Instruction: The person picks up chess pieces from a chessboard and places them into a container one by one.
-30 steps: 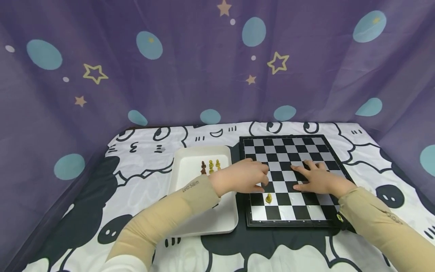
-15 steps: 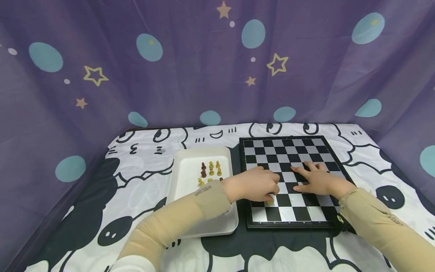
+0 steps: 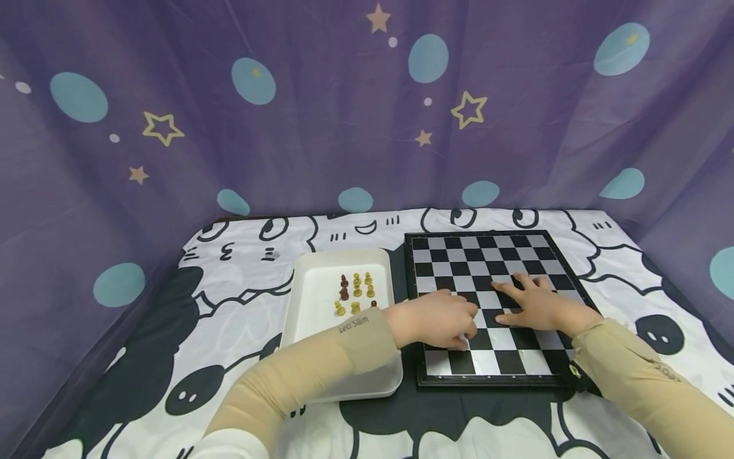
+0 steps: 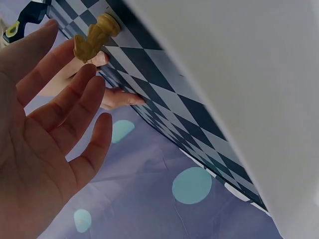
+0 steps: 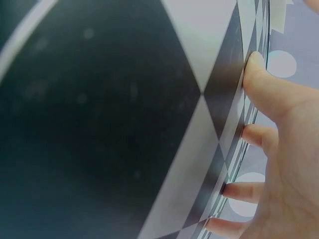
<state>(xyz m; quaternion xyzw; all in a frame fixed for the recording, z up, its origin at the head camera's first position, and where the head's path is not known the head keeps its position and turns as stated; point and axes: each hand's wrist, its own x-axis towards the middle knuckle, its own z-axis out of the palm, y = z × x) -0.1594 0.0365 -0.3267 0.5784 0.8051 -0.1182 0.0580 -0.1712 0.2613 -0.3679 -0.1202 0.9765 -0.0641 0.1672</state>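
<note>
A gold chess knight (image 4: 99, 35) stands on the near left part of the black-and-white chessboard (image 3: 499, 255); in the head view the left hand hides it. The left hand (image 3: 438, 320) reaches over the board. In the left wrist view its fingers (image 4: 87, 79) are loosely extended, the index fingertip right at the knight's head and the thumb apart from it. Fingers spread, the right hand (image 3: 533, 305) rests its fingertips on the middle right of the board. The right wrist view shows these fingers (image 5: 244, 191) touching the squares, holding nothing.
Left of the board lies a white tray (image 3: 312, 274) with several gold chess pieces (image 3: 357, 285) and brown ones (image 3: 344, 288); the left forearm crosses it. A cartoon-print cloth (image 3: 246, 306) covers the table, and a purple curtain (image 3: 321, 140) hangs behind.
The left hand has moved right and toward the near edge, over the gold knight, which was visible in the head view one second ago. The right hand has stayed in place.
</note>
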